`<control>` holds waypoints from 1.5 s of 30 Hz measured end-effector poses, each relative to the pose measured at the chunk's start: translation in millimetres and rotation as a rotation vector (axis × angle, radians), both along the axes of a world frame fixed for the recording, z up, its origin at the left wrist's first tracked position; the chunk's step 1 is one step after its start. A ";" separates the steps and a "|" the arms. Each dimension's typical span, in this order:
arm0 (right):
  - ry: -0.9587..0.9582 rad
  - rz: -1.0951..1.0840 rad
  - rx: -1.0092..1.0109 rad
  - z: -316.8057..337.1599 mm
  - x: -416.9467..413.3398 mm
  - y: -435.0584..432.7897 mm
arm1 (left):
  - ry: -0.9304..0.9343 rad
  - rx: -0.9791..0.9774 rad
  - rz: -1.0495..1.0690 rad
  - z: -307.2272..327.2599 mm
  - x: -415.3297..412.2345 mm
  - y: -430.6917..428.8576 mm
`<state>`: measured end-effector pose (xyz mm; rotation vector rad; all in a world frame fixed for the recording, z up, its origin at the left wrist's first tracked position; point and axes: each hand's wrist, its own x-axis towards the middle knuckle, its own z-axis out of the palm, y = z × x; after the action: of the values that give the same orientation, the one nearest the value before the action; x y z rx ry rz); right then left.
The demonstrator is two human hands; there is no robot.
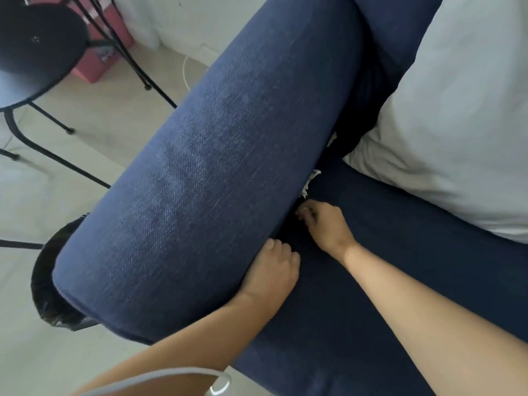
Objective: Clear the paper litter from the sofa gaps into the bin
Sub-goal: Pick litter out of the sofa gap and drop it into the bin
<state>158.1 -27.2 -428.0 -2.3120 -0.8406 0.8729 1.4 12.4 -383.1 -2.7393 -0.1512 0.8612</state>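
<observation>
White paper litter [311, 181] pokes out of the dark gap between the blue sofa armrest [200, 172] and the seat cushion [371, 267]. Another white scrap [331, 140] shows farther up the same gap. My right hand [323, 224] rests at the gap just below the litter, fingers curled; whether it holds anything is hidden. My left hand [271, 270] presses against the armrest's inner side, fingers bent, nothing visible in it. A bin with a black liner [48, 270] stands on the floor behind the armrest, mostly hidden.
A pale grey pillow [457, 124] lies on the seat at the right. A black round stool [37, 52] with thin metal legs stands on the floor at the upper left, near a pink box [97, 61]. A white cable [185, 72] runs along the floor.
</observation>
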 end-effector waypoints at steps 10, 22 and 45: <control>0.009 -0.204 0.301 141.8 -7.1 34.9 | -0.806 -0.711 0.503 129.2 -21.2 73.4; 0.109 0.341 0.227 198.3 -243.3 213.7 | -0.961 -0.842 1.553 105.2 -279.4 224.2; 0.648 -0.117 -0.266 38.5 -378.8 262.3 | -0.992 -1.164 2.143 -9.3 -429.5 293.4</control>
<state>-220.7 235.2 -389.6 -2.0426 -0.3194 1.6292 -428.1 305.8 -392.4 0.8307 1.5575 0.3283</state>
